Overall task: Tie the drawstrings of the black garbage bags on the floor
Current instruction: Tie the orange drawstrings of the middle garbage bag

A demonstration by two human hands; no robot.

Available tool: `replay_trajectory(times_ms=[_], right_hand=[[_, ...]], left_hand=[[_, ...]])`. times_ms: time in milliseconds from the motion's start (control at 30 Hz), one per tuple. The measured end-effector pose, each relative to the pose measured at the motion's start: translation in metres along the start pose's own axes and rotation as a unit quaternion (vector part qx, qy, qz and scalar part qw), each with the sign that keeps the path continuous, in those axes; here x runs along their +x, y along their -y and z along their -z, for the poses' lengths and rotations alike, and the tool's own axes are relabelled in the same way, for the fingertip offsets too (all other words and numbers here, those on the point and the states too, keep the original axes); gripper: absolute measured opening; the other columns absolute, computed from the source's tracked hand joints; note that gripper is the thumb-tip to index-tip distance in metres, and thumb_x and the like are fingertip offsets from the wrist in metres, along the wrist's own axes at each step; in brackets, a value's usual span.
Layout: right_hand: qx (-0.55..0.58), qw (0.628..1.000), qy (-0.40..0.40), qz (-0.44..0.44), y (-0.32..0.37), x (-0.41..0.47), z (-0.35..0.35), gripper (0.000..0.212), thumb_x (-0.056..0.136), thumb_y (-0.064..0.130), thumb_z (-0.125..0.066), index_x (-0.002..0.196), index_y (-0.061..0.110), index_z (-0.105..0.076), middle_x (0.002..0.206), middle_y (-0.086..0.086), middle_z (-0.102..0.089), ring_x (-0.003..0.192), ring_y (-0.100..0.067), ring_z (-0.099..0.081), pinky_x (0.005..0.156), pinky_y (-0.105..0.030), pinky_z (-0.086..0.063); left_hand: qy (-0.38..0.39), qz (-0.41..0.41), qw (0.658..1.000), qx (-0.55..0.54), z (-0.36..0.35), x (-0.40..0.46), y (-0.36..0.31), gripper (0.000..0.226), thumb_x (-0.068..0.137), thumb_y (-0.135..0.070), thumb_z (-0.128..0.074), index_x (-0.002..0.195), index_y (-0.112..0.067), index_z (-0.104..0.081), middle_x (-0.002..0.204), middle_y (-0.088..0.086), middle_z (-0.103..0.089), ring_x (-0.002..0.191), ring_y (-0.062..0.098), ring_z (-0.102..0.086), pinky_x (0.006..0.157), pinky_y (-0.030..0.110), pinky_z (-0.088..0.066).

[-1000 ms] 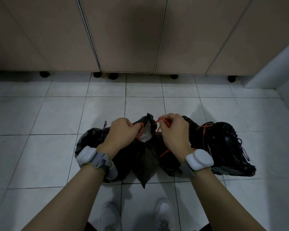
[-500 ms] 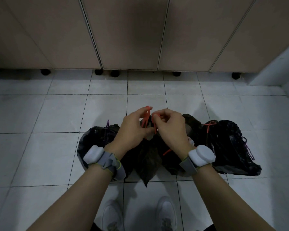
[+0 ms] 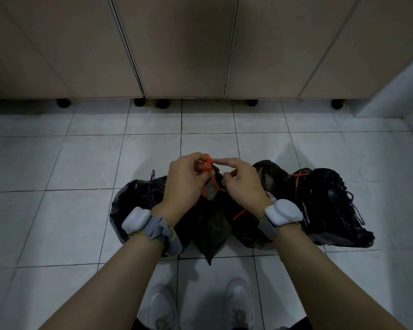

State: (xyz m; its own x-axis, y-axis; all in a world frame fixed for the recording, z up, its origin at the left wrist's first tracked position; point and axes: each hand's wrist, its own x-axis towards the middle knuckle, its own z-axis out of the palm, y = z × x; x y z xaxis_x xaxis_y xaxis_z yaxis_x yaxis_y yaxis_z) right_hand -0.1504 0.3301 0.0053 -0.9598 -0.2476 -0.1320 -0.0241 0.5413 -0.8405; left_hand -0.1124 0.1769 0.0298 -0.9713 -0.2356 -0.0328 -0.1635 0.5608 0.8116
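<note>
- The orange drawstring (image 3: pixel 208 164) is bunched into a small loop above the mouth of the middle black bag (image 3: pixel 211 225), and a strand of it runs down between the two hands into the bag's gathered neck.
- The left hand (image 3: pixel 184 184) has its fingers curled round the bunched loop and pinches it at the fingertips.
- The right hand (image 3: pixel 242 181) sits just beside it, forefinger stretched out toward the loop, the other fingers curled; whether they grip the lower strand cannot be told (the palm hides it).
- A left black bag (image 3: pixel 134 201) with a purple string and a right black bag (image 3: pixel 329 206) with an orange string flank the middle one, touching it, all on the white tiled floor (image 3: pixel 57 210).
- Both wrists carry grey bands with white pods; white shoes (image 3: pixel 162 308) show below, beige cabinet doors (image 3: pixel 181 44) beyond.
</note>
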Motion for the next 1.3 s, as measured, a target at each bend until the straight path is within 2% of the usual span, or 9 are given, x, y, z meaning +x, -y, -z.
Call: replay_trajectory(times_ms=[133,233,467,633,833,967,1067,1133,1300], right_hand=[[-0.007,0.997,0.076,0.027,-0.007,0.0,-0.007,0.029,0.098,0.018,-0.057,0.121,0.025,-0.073,0.111,0.01,-0.076,0.084,0.012,-0.065,0.077,0.002,-0.043],[-0.018,0.996,0.086,0.03,-0.01,0.002,-0.007,0.022,0.097,0.021,-0.06,0.11,0.023,-0.077,0.1,0.011,-0.078,0.086,0.011,-0.067,0.076,0.001,-0.045],[0.006,0.999,0.033,-0.001,-0.014,0.004,-0.007,0.016,0.094,0.019,-0.067,0.1,0.016,-0.081,0.084,0.008,-0.078,0.071,0.014,-0.065,0.067,0.001,-0.044],[0.025,0.998,-0.02,-0.056,-0.019,0.005,-0.009,0.018,0.097,0.018,-0.063,0.098,0.014,-0.08,0.081,0.004,-0.077,0.076,-0.004,-0.07,0.071,-0.012,-0.052],[0.047,0.997,-0.004,-0.064,-0.02,0.005,-0.013,0.021,0.098,0.023,-0.06,0.093,0.019,-0.08,0.074,0.01,-0.072,0.061,0.006,-0.062,0.059,-0.007,-0.044],[0.056,0.995,0.011,-0.08,-0.025,0.004,-0.017,0.026,0.097,0.013,-0.053,0.088,0.012,-0.077,0.079,-0.004,-0.075,0.069,-0.011,-0.064,0.068,-0.032,-0.052],[0.084,0.989,-0.04,-0.114,-0.027,0.007,-0.013,0.028,0.1,0.023,-0.055,0.083,0.013,-0.075,0.071,0.001,-0.071,0.065,-0.01,-0.062,0.06,-0.03,-0.049],[0.102,0.987,-0.017,-0.119,-0.027,0.01,-0.008,0.027,0.1,0.022,-0.056,0.085,0.012,-0.077,0.074,-0.001,-0.073,0.068,-0.012,-0.066,0.062,-0.031,-0.051],[0.147,0.973,0.124,-0.127,-0.016,0.01,0.005,0.031,0.096,0.012,-0.055,0.071,0.02,-0.073,0.054,0.011,-0.065,0.048,0.004,-0.057,0.053,-0.01,-0.043]], left_hand=[[-0.001,-0.002,1.0,-0.019,0.001,0.002,-0.001,0.024,0.086,-0.013,-0.081,0.11,-0.018,-0.076,0.092,-0.004,-0.077,0.087,0.005,-0.072,0.072,0.005,-0.053],[-0.008,-0.004,1.0,-0.03,0.002,0.003,-0.001,0.023,0.087,-0.012,-0.079,0.109,-0.017,-0.076,0.09,-0.005,-0.077,0.086,0.004,-0.073,0.07,0.005,-0.054],[-0.019,-0.004,0.999,-0.037,0.0,0.004,0.0,0.022,0.088,-0.01,-0.078,0.109,-0.016,-0.076,0.094,-0.004,-0.077,0.082,-0.005,-0.07,0.071,0.005,-0.053],[-0.03,-0.009,0.999,-0.023,0.004,0.004,-0.001,0.02,0.089,-0.015,-0.078,0.109,-0.016,-0.077,0.095,-0.005,-0.076,0.079,-0.007,-0.069,0.066,0.0,-0.048],[0.039,-0.056,0.998,-0.014,0.002,0.003,-0.01,0.017,0.095,-0.025,-0.072,0.107,-0.017,-0.081,0.095,-0.005,-0.079,0.088,0.006,-0.074,0.087,0.027,-0.059],[0.068,-0.068,0.994,-0.047,-0.005,0.004,-0.014,0.014,0.095,-0.023,-0.072,0.102,-0.014,-0.081,0.092,-0.006,-0.079,0.088,0.003,-0.074,0.088,0.032,-0.06],[0.079,-0.088,0.992,-0.037,-0.012,0.005,-0.014,0.014,0.095,-0.025,-0.073,0.098,-0.014,-0.081,0.09,-0.008,-0.079,0.086,0.0,-0.073,0.087,0.032,-0.06],[0.087,-0.103,0.99,-0.033,-0.015,0.007,-0.014,0.015,0.095,-0.026,-0.072,0.1,-0.016,-0.081,0.092,-0.01,-0.078,0.088,-0.002,-0.073,0.086,0.029,-0.06],[0.029,-0.08,0.996,-0.015,-0.02,0.017,-0.01,0.015,0.095,-0.029,-0.071,0.099,-0.02,-0.082,0.098,-0.013,-0.079,0.093,0.001,-0.072,0.089,0.026,-0.057]])
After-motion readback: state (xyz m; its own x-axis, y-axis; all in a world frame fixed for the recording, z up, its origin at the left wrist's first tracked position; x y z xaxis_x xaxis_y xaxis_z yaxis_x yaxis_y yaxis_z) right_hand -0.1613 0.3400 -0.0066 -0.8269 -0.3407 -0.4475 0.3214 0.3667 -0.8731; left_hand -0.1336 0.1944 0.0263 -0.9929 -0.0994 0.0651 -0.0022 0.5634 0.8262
